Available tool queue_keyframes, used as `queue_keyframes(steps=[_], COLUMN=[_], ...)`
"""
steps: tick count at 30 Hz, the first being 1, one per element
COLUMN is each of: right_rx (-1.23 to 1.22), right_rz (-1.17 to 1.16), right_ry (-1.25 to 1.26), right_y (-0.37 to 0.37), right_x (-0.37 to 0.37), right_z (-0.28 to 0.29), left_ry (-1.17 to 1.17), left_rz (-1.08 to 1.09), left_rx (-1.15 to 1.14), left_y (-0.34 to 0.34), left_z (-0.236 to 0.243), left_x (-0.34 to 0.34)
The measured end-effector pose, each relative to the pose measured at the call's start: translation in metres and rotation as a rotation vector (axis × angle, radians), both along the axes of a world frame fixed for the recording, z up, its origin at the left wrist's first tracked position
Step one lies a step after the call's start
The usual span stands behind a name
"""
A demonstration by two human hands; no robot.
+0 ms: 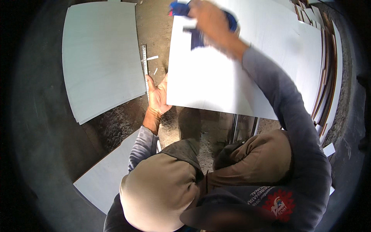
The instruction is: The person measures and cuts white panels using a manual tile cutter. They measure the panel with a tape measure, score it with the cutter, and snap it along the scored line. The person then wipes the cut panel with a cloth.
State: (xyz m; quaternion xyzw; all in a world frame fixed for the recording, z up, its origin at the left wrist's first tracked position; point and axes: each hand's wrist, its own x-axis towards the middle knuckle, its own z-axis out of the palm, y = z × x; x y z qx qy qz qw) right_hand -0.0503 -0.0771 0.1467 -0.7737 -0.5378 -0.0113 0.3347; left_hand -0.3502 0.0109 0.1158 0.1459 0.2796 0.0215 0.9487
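A large white panel (208, 81) lies in front of me, brightly lit. Over its far left part, my right hand (210, 19) is closed round a blue hand tool (181, 9). Motion blurs both, and I cannot make out the tool's exact kind. A dark blue part and its shadow show below the hand. At the panel's near left corner is my left hand (157, 98), palm up with the thumb spread away. It touches the panel's edge, and some of its fingers are partly hidden by the panel.
A stack of pale panels (104, 58) lies to the left. Between the stacks are a metal ruler (145, 58) and white scraps (153, 57). More sheets (328, 77) pile up at the right edge. Another pale panel (104, 174) rests at lower left. Metal legs (234, 129) show below the panel.
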Motion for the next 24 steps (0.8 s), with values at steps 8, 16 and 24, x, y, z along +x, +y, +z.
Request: queue_keyframes(steps=[8,16,24], right_rx=[-0.002,-0.057,0.079], right_rz=[0.462,-0.278,0.282], right_ry=[-0.128,-0.302,-0.349], right_y=[-0.016,0.118,0.019], right_x=[-0.102,0.13,-0.05], right_z=[-0.014,-0.023,-0.02], left_ry=[-0.003,-0.136,-0.255], left_rz=[0.24,0.133,0.249], left_rx=[-0.206,-0.131,-0.237], left_y=[-0.002,-0.008,-0.006], left_z=[-0.009,0.017,-0.012], left_x=[-0.011,0.011,-0.01])
